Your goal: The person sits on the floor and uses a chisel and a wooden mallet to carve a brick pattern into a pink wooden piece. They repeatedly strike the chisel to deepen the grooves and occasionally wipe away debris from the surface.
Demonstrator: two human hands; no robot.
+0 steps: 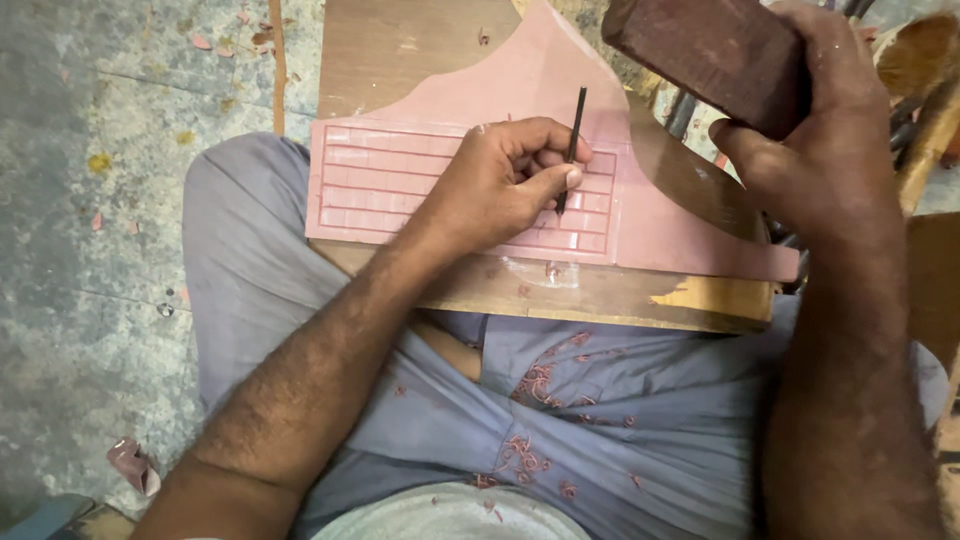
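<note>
Pink carved panel [520, 130] with brick-like grid, flat on brown wooden board [600, 295] across lap; left hand [500, 185] pinching thin dark chisel [572, 150] upright against it, right hand [810, 130] gripping reddish-brown wooden block [700, 50] raised above.

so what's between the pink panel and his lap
A wooden board lies under the pink panel, resting on the lap; the head view shows it.
</note>
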